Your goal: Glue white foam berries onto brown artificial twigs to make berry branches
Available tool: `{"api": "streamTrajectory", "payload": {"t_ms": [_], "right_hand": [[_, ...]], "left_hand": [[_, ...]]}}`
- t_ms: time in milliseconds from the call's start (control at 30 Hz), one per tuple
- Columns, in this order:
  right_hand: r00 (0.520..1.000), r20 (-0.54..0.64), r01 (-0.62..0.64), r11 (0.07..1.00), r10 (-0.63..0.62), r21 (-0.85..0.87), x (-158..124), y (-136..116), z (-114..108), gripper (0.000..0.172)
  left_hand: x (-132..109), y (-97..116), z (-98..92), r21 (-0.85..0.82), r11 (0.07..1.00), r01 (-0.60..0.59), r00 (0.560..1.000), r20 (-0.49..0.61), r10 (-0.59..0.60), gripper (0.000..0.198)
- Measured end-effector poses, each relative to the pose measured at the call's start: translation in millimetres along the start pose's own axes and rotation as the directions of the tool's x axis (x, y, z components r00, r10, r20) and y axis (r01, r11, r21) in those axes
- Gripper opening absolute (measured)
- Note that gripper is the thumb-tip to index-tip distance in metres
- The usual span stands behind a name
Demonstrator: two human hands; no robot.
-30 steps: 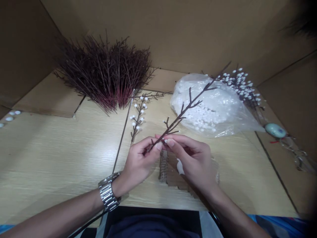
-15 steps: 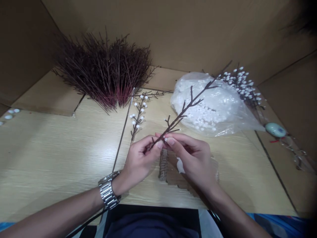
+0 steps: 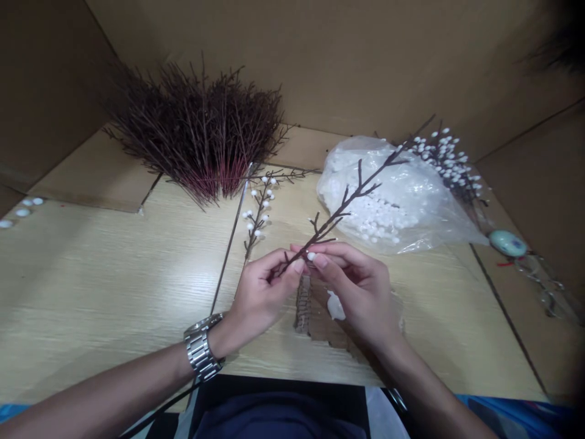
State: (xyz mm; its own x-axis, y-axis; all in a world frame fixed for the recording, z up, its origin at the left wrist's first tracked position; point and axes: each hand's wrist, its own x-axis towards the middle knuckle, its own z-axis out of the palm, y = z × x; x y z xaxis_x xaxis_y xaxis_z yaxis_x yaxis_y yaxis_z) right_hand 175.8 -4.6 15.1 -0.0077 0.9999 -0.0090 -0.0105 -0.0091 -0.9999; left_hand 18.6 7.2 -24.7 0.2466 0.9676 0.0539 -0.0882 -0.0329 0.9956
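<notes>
- Little moves since the earlier frame: the white ball [image 3: 311,256] shows more fully at the fingertips of the right hand [image 3: 365,292], and the whole view slides slightly.
- Left hand [image 3: 260,292] pinches the brown twig [image 3: 345,205] near its lower end, probably to steady it; its upper part slants across the bag [image 3: 388,207].
- Right thumb and forefinger grasp 1 ball, apparently by the tips to leave the stem in sight.
- Nearer the person than the bag, the ball sits at the right thumb's tip, just beside the stem; I cannot tell whether they touch.
- Left of the bag lie the bundle of bare twigs [image 3: 196,128] and 1 berried twig [image 3: 258,216].
</notes>
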Motion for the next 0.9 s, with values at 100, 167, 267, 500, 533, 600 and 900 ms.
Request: {"api": "streamTrajectory", "payload": {"t_ms": [100,167,267,500,533,600,900], "right_hand": [[1.000,-0.005,0.007,1.000,-0.007,0.008,-0.8,1.8,-0.4,0.010],[1.000,-0.017,0.009,1.000,-0.008,0.014,-1.6,3.7,0.1,0.011],[1.000,-0.029,0.005,1.000,-0.005,0.004,-2.3,6.0,0.8,0.011],[0.999,-0.031,0.031,0.999,-0.032,-0.045,-2.1,7.0,-0.3,0.011],[0.999,-0.031,0.032,0.999,-0.033,-0.043,-1.9,7.2,-0.3,0.011],[0.999,-0.030,0.037,0.999,-0.038,-0.035,-1.3,7.1,0.1,0.011],[0.992,-0.019,0.122,0.971,-0.128,-0.207,7.4,-9.5,-30.4,0.019]], "left_hand": [[-0.6,-1.0,-0.7,0.034,0.999,0.006,1.000,-0.003,-0.006,0.029],[-0.9,-1.8,-0.9,0.052,0.999,0.004,1.000,-0.012,-0.004,0.030],[-1.3,-2.6,-1.0,0.054,0.999,0.010,1.000,-0.013,-0.009,0.029],[-0.8,-1.3,-0.4,0.000,1.000,0.020,1.000,0.005,-0.020,0.027],[-0.7,-0.5,-0.3,-0.007,1.000,0.025,1.000,0.004,-0.025,0.027],[-0.9,1.4,-0.2,-0.014,0.999,0.040,0.999,0.004,-0.040,0.027],[0.0,4.1,-2.5,-0.276,0.937,0.215,0.976,0.083,-0.200,0.027]]}}
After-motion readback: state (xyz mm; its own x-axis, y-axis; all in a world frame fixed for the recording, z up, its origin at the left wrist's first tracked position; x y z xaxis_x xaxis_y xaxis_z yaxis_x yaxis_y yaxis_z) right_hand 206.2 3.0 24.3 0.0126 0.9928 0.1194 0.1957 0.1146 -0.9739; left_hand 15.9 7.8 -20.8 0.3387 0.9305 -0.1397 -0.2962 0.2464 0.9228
